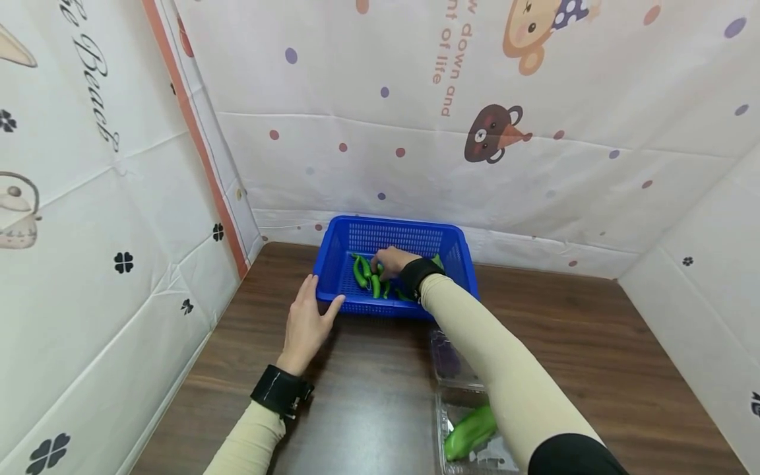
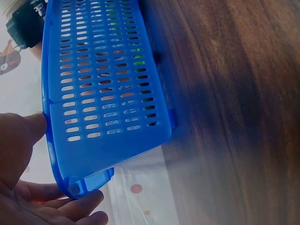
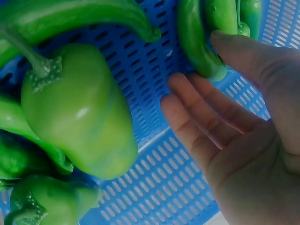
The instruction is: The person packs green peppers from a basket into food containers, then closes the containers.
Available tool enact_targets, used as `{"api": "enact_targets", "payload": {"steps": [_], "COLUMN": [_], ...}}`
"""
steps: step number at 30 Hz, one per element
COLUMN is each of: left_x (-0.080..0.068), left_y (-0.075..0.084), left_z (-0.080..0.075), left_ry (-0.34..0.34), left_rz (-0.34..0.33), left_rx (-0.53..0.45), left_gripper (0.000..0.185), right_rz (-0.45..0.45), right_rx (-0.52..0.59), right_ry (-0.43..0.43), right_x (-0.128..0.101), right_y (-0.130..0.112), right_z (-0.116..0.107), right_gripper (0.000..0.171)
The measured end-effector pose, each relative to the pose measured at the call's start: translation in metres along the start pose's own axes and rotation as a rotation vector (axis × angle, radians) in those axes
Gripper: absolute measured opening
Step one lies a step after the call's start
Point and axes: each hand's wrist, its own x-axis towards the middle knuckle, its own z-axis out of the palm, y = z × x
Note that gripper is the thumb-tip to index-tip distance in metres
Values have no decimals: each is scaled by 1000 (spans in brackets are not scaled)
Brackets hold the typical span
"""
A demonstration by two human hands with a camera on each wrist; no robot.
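A blue plastic basket (image 1: 392, 308) with slotted walls stands at the back of the table. My left hand (image 1: 306, 326) holds its near left corner, the thumb on the front rim and the fingers along the left side. Inside the basket, my right hand (image 1: 393, 262) reaches down among green chili peppers (image 1: 360, 272). In the right wrist view its thumb and fingers are parted beside a curved green chili pepper (image 3: 194, 42), with no firm hold visible. A green bell pepper (image 3: 79, 112) and more green peppers lie to the left there.
Under my right forearm, a clear plastic box (image 1: 441, 429) contains a large green pepper-like vegetable (image 1: 471, 432). Behind it is another clear container (image 1: 454, 359) with something dark purple, partly hidden by the arm. Printed white sheets (image 1: 380, 165) wall the table at the back and sides.
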Motion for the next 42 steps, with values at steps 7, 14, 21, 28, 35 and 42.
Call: {"api": "enact_targets", "payload": {"steps": [7,14,21,28,35,42], "left_x": [-1,-2,-2,-2,-2,-2], "left_y": [2,4,7,7,3,-2], "left_z": [2,2,2,3,5,2], "left_ry": [-13,-5,-20,-3,45,37], "left_rz": [-5,5,-2,3,33,49], "left_rx": [3,2,-3,-11,-21,-48], "left_gripper": [76,75,76,76,76,82], "right_rz": [-4,-15,11,11,3,-19], "right_rx": [11,32,33,81,85,62], "right_ry": [46,94,93,94,108,131], "right_x": [-3,-6,-8,-16,-26,-38], "right_y": [2,6,8,8,8,8], "right_z": [3,5,1,-11,-28,-40], "right_gripper": [29,29,30,32,35,27]}}
